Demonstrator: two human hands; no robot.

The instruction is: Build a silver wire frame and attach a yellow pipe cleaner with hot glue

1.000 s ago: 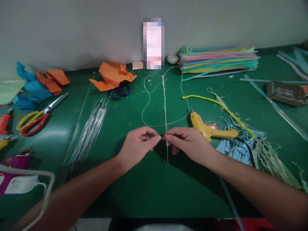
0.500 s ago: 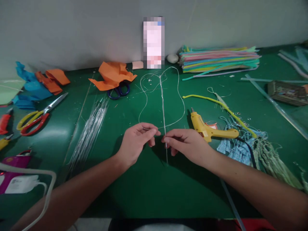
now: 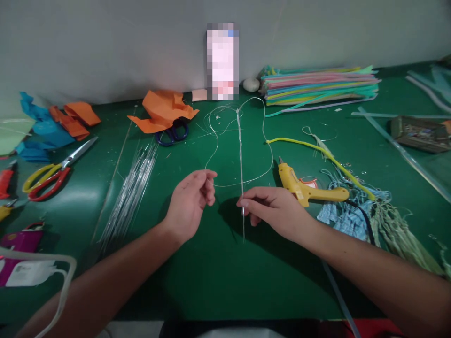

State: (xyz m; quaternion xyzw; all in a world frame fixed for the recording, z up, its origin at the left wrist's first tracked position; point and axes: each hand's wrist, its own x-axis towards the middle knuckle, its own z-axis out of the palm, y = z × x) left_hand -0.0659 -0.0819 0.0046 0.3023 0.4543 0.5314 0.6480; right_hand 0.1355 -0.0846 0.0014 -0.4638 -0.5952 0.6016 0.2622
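My right hand [image 3: 271,206] pinches the lower part of a twisted silver wire stem [image 3: 240,150], held upright in front of me. From the stem's top a thin pale strand [image 3: 272,159] curves out in a wide loop, crossing the stem again lower down. To the left, my left hand [image 3: 188,204] has its fingers closed on that strand, which runs behind the fingertips. A yellow glue gun [image 3: 299,185] lies just beyond my right hand. Beside my left forearm is a bundle of straight silver wires [image 3: 132,197].
Scissors [image 3: 58,169] and pliers [image 3: 6,183] lie at left. Orange paper [image 3: 165,110] partly covers dark-handled scissors [image 3: 172,134]. A phone [image 3: 222,61] leans on the wall near coloured pipe cleaners [image 3: 320,87]. Blue tassels [image 3: 348,220] and a yellow pipe cleaner [image 3: 338,164] lie right.
My left hand has moved left, away from the stem, drawing the strand outward. My right hand keeps its pinch on the stem in nearly the same spot.
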